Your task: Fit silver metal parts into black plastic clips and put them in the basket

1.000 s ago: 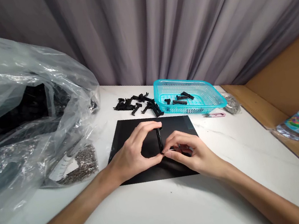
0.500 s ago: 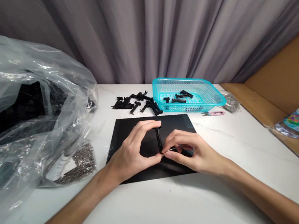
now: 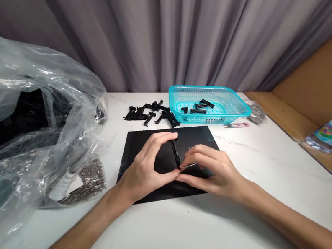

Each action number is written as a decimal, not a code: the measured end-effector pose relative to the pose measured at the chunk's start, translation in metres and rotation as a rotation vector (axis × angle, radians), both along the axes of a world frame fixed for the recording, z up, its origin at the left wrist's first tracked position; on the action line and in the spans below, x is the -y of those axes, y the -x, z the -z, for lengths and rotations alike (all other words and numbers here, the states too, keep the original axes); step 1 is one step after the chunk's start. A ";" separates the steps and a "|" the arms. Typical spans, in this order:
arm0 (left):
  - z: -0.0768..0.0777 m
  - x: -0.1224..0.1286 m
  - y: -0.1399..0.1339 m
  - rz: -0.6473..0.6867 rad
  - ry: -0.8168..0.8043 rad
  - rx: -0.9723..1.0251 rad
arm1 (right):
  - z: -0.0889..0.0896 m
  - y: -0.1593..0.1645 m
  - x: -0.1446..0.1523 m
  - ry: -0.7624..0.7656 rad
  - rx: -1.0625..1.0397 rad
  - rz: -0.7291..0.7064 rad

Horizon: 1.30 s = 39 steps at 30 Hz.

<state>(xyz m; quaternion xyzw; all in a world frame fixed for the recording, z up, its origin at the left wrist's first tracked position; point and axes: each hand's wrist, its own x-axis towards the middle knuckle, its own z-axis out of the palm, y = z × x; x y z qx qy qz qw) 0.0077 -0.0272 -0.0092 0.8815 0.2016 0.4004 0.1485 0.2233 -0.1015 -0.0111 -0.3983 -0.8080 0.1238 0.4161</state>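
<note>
A slim black plastic part [image 3: 175, 153] stands lengthwise between the index finger and thumb of my left hand [image 3: 146, 168], which grips it by its two ends. My right hand [image 3: 213, 167] is closed in a pinch at the part's lower end, its fingertips touching or nearly touching my left thumb. A thin silvery metal piece [image 3: 193, 164] shows under the right index finger; its ends are hidden by the fingers. Both hands are over a black mat [image 3: 167, 191]. Small shiny bits [image 3: 190, 148] lie on the mat just behind my right hand.
Several black plastic parts [image 3: 149, 118] are heaped behind the mat. A blue basket [image 3: 231, 118] holds a few more. Pink-handled snips [image 3: 239, 125] lie before it. Left stands a large clear plastic bag [image 3: 58, 70] and a bag of small metal pieces [image 3: 90, 179]; right, a cardboard box [image 3: 313, 74].
My right fingers have shifted slightly, with the thumb now further under the lower end of the black part. Less of the thin metal piece shows. My left hand keeps its grip.
</note>
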 end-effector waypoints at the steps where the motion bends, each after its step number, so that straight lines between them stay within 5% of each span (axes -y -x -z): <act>1: 0.000 0.000 0.000 -0.007 -0.004 0.003 | 0.002 0.001 0.000 -0.074 0.039 0.033; 4: 0.001 0.000 0.000 -0.013 -0.004 0.005 | 0.005 0.003 0.001 -0.174 0.106 0.090; 19: 0.005 -0.001 0.001 -0.048 -0.087 -0.058 | 0.003 -0.003 -0.001 -0.118 0.236 0.042; 25: 0.003 -0.004 0.000 -0.033 -0.002 -0.038 | -0.002 -0.009 -0.002 -0.166 0.157 0.016; 32: 0.000 -0.004 -0.001 0.023 -0.039 0.037 | -0.007 -0.007 -0.005 0.251 -0.312 -0.012; 39: -0.003 -0.003 0.001 0.042 -0.092 0.032 | -0.007 -0.003 -0.005 0.441 -0.415 -0.054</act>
